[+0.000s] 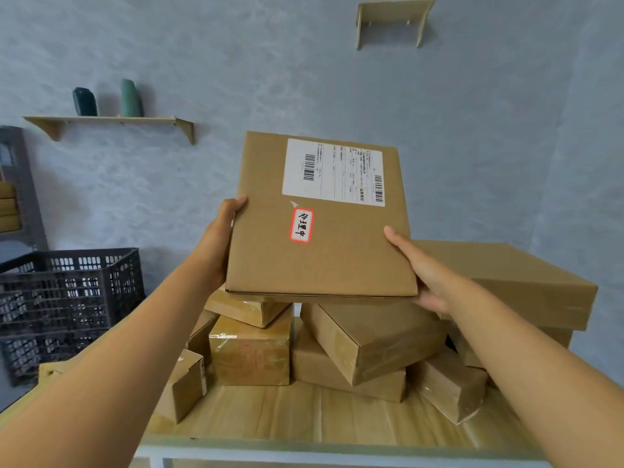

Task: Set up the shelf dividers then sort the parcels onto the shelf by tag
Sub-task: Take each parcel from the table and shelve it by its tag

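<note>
The left hand (216, 244) and right hand (425, 278) gripped a flat parcel (320, 231) by its sides, raised above the counter (304, 420), its red-bordered tag (301, 225) facing up. Many parcels (354, 346) remained heaped there, so the sorting looked far from finished.

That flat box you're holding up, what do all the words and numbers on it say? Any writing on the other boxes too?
"处理中": handwritten on the red-bordered sticker on the held flat box.
White shipping label on the same box: barcodes and printed rows, too small to read.
Small box at the pile's left: a barcode strip, unreadable.
Taped box in the pile: faint reddish print, too blurred to read.
</note>
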A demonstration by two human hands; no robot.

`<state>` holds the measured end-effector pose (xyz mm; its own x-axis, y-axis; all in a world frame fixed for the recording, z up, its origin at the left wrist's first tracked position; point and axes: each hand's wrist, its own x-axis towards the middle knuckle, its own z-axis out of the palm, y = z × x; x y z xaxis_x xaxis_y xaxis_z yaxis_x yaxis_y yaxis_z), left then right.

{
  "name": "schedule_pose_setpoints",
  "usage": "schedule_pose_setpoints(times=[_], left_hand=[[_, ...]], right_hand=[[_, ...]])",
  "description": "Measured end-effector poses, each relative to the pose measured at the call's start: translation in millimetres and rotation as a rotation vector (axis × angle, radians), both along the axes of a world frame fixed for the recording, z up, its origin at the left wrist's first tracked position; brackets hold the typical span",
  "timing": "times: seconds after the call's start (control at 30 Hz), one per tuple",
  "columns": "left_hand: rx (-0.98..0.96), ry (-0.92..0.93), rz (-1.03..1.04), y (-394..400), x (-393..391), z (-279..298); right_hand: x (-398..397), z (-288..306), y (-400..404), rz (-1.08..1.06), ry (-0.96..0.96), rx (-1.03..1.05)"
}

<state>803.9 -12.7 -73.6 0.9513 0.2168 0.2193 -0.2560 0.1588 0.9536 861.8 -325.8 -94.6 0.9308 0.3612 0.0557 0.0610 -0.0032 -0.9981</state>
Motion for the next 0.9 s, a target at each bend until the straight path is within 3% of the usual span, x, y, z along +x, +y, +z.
schedule_pose_setpoints(times=[0.1,0.2,0.37,0.47,0.53,0.77,0.9], left_hand=[[0.028,0.002,-0.046,4,2,1],[0.045,0.061,0.033,2,1,1],[-0.108,0.143,0.05,-10,1,-13],[-0.256,0.11,-0.12,-35,-1,-16],[-0.302,0.069,-0.11,-44,1,-16],[-0.117,-0.015,-0.04,-4,4,-13],[-0.259,-0.049,-0.165,-22,5,-26]], right_hand=[[0,-3,8,-0.019,-0.031,0.082],[-3,-2,23,-0.159,-0.09,0.155],[-13,0,56,-0.289,0.001,0.373],[-20,-7,79,-0.221,0.045,0.435],[-22,-14,86,-0.127,0.057,0.439],[-4,-19,59,-0.011,0.09,0.33],[-10,-25,72,0.078,0.095,0.355]])
